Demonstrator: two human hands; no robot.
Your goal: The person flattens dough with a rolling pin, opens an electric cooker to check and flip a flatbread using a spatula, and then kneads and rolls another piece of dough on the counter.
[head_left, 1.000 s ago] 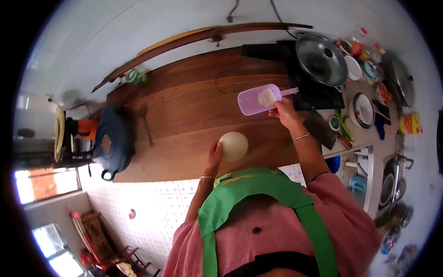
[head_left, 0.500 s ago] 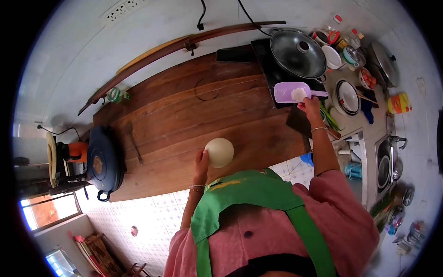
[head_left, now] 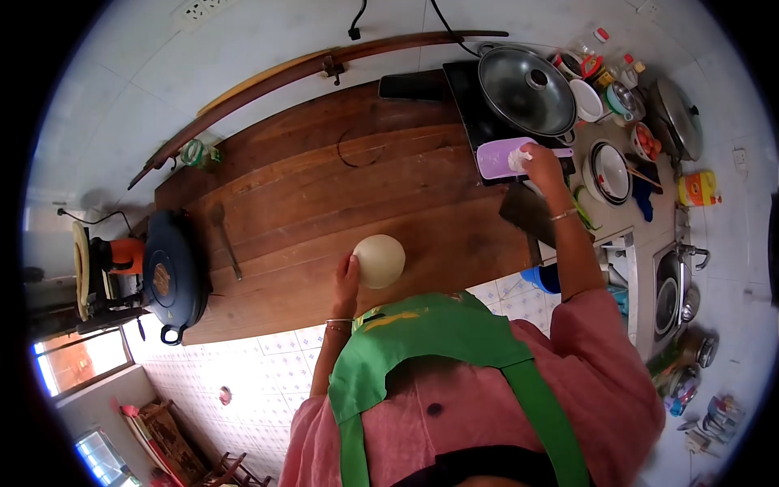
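Note:
A smooth, pale round of dough (head_left: 380, 261) sits near the front edge of the wooden table. My left hand (head_left: 346, 284) grips its left side, thumb showing on top and the other fingers mostly hidden. Off to the right, a purple scoop (head_left: 493, 160) rests on the black cooktop with its handle pointing right. White flour (head_left: 517, 159) lies inside it. My right hand (head_left: 544, 166) reaches into the scoop, fingers drawn together on the flour, fingertips partly hidden.
A lidded pan (head_left: 526, 89) stands on the cooktop (head_left: 464, 105) behind the scoop. Stacked bowls (head_left: 608, 172) and a cleaver-like dark blade (head_left: 523, 213) are at right. On the left are a dark blue electric pan (head_left: 172, 276) and a long utensil (head_left: 227, 243).
My right hand has moved over the flour in the scoop, its fingers now in it. My left hand remains on the dough. The whole view has shifted slightly.

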